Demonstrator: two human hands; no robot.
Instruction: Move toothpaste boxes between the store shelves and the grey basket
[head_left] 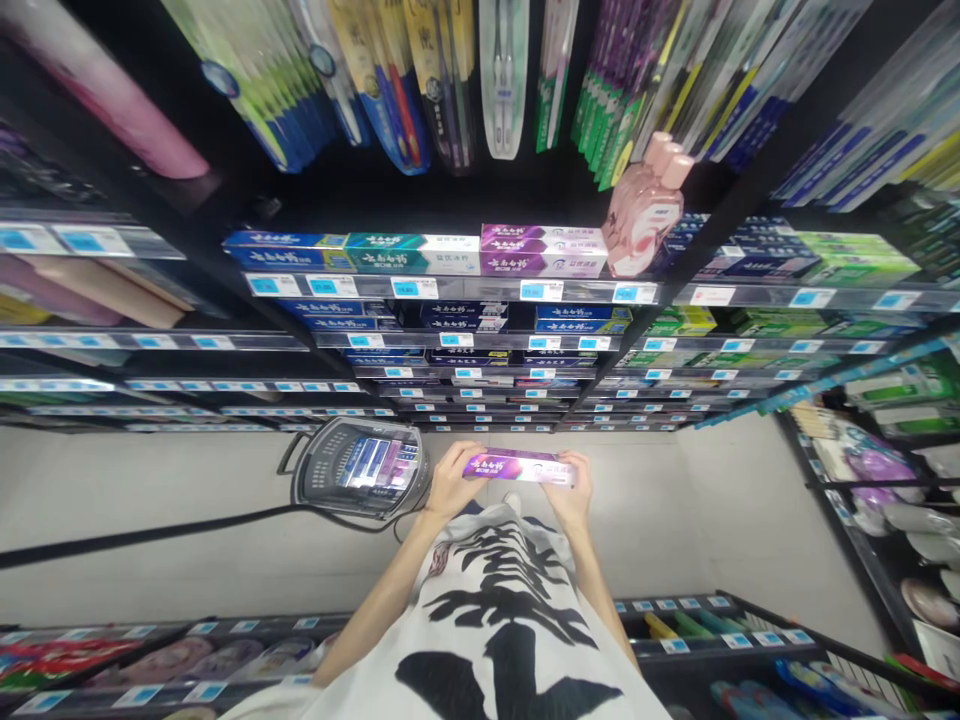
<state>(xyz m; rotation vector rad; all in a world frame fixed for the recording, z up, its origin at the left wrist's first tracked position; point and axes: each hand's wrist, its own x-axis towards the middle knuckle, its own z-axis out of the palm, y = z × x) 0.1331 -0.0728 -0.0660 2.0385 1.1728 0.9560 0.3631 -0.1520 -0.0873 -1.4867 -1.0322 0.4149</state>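
Note:
A purple and white toothpaste box (521, 466) is held level in front of my body, gripped at both ends. My left hand (452, 476) closes on its left end, and my right hand (571, 490) closes on its right end. Ahead on the shelf lie similar purple toothpaste boxes (544, 250), stacked beside teal and white ones (412, 254) and blue ones (289, 252). On the floor to my left stands a dark shopping basket (315, 478) with several blue and purple boxes inside.
Pink bottles (643, 222) stand on the shelf right of the boxes. Packaged toothbrushes (504, 80) hang above. Price tags line the shelf edge (465, 288). A long black handle (150, 535) reaches left from the basket. Slippers (817, 690) lie on shelving behind me; another rack (832, 500) stands at right.

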